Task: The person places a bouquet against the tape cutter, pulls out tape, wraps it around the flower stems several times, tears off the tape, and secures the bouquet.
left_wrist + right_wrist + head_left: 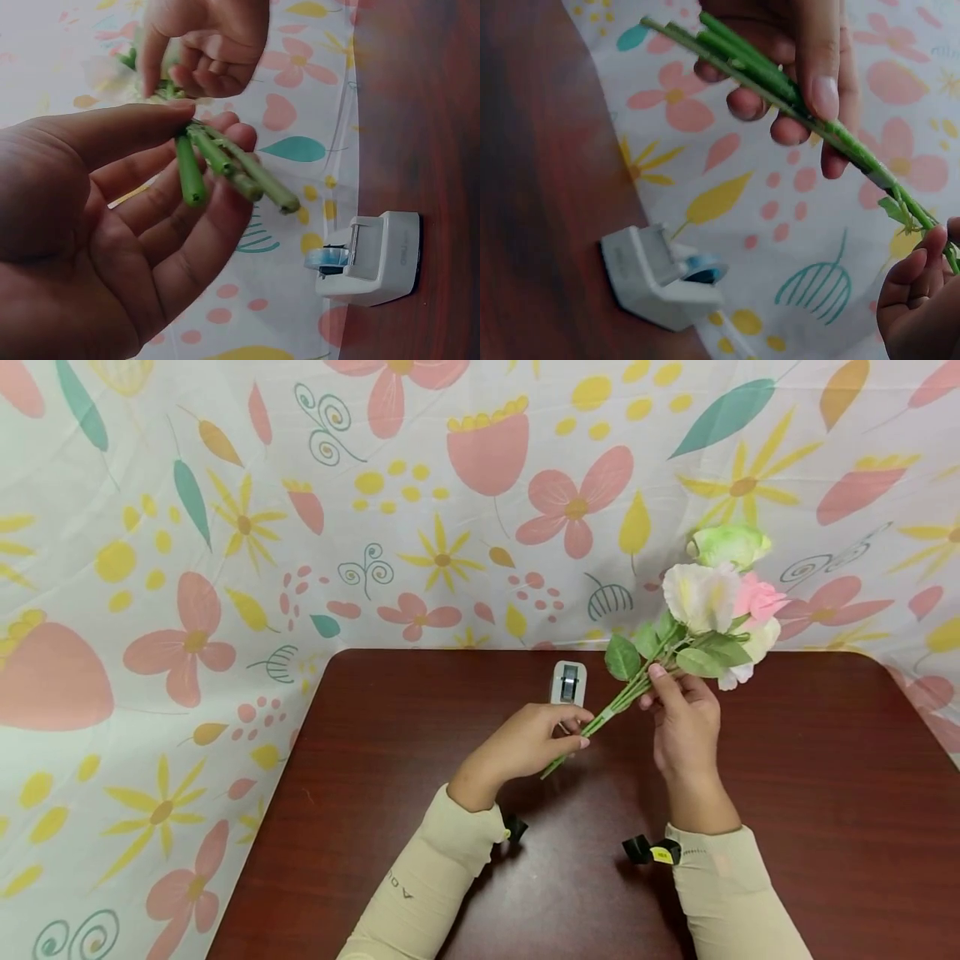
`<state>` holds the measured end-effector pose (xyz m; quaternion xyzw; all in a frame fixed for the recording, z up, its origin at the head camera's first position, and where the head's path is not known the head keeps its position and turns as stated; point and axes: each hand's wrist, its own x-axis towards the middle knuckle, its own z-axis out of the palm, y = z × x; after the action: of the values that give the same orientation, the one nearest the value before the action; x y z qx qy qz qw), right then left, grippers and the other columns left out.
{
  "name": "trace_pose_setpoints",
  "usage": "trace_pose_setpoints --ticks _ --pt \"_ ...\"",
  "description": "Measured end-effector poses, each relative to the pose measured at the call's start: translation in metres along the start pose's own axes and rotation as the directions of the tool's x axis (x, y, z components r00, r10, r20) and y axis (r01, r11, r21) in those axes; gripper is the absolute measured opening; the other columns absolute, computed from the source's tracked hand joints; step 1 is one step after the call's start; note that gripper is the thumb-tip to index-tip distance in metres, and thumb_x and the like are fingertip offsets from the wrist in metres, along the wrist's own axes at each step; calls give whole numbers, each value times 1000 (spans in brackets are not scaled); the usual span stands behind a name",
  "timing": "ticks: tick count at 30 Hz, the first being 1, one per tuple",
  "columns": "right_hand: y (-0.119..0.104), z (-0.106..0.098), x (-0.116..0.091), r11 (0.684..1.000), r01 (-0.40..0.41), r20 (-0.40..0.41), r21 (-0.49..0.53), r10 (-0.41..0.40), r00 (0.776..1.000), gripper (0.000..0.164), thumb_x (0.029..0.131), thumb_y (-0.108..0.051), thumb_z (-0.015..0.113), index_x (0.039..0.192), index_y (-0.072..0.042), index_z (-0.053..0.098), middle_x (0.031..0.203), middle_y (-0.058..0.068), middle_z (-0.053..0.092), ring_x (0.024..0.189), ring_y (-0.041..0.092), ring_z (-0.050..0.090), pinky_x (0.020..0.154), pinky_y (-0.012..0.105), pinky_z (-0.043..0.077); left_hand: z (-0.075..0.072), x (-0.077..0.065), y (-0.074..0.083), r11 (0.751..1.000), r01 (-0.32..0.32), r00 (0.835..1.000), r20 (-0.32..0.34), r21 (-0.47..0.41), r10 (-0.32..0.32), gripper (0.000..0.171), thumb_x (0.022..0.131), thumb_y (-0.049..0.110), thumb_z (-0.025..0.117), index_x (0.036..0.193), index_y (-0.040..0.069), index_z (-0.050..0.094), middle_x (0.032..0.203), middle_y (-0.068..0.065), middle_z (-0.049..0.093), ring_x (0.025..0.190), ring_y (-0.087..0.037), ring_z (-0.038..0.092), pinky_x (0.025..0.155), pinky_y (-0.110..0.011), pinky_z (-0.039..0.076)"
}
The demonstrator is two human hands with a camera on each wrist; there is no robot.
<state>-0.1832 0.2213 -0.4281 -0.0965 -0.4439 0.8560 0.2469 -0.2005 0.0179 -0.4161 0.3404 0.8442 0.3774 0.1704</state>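
A bunch of artificial flowers with white, pink and pale green heads is held aslant above the table, heads to the upper right. My right hand grips the stems just below the leaves and blooms. Lower down, my left hand pinches the stems between thumb and fingers. A band of clear tape wraps the stems between the two hands. In the left wrist view several cut stem ends stick out past the left thumb.
A white tape dispenser with a roll of tape stands at the back of the dark wooden table, just beyond the left hand. A flower-printed cloth hangs behind and to the left. Black straps sit at the wrists.
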Motion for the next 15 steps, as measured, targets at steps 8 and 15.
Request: trace_pose_setpoints --ticks 8,15 --pt "11 -19 7 991 -102 -4 -92 102 995 14 93 -6 71 82 -4 63 74 2 59 56 12 57 56 20 49 5 4 -3 997 42 996 81 58 -47 39 102 23 62 141 17 58 112 2 70 81 2 65 76 -16 49" --pt "17 -34 8 957 -216 111 -195 240 964 10 98 -11 67 89 -9 62 74 -4 61 64 8 59 62 20 51 15 4 -9 991 81 990 105 104 -92 40 102 20 62 141 16 58 109 1 71 82 0 64 76 -16 49"
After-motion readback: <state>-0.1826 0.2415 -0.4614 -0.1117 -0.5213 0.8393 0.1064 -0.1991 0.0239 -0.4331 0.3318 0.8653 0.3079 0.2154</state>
